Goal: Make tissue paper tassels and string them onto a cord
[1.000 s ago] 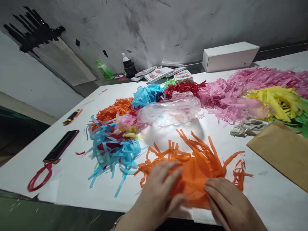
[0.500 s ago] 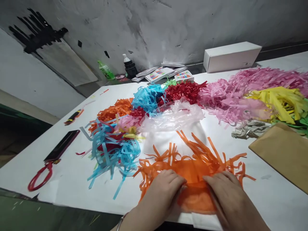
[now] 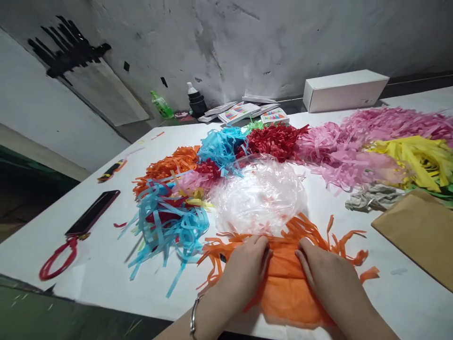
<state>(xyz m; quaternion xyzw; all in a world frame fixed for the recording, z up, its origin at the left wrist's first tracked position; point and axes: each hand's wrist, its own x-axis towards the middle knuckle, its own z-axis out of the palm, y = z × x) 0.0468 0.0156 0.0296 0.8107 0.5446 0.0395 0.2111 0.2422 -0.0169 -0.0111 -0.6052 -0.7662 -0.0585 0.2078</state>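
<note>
Orange fringed tissue paper (image 3: 283,283) lies spread at the table's near edge, its cut strips fanning out at the far side and to both sides. My left hand (image 3: 246,267) is closed on the sheet left of its middle, with the fingers curled under and a bangle on the wrist. Opposite it, my right hand (image 3: 323,267) pinches the same sheet, thumb towards the centre. Between the two hands the paper shows crosswise folds. A crumpled clear plastic bag (image 3: 262,196) sits just beyond the orange fringe.
Blue strips (image 3: 173,222) lie to the left, near a phone (image 3: 92,212) with a red strap. Red (image 3: 274,141), pink (image 3: 339,146) and yellow (image 3: 417,158) fringes line the back. Brown cardboard (image 3: 417,231) lies right; a white box (image 3: 345,92) stands by the wall.
Both hands have moved slightly away from me along the orange paper, pushing its fringe towards the bag. The plastic bag has puffed up and looks rounder.
</note>
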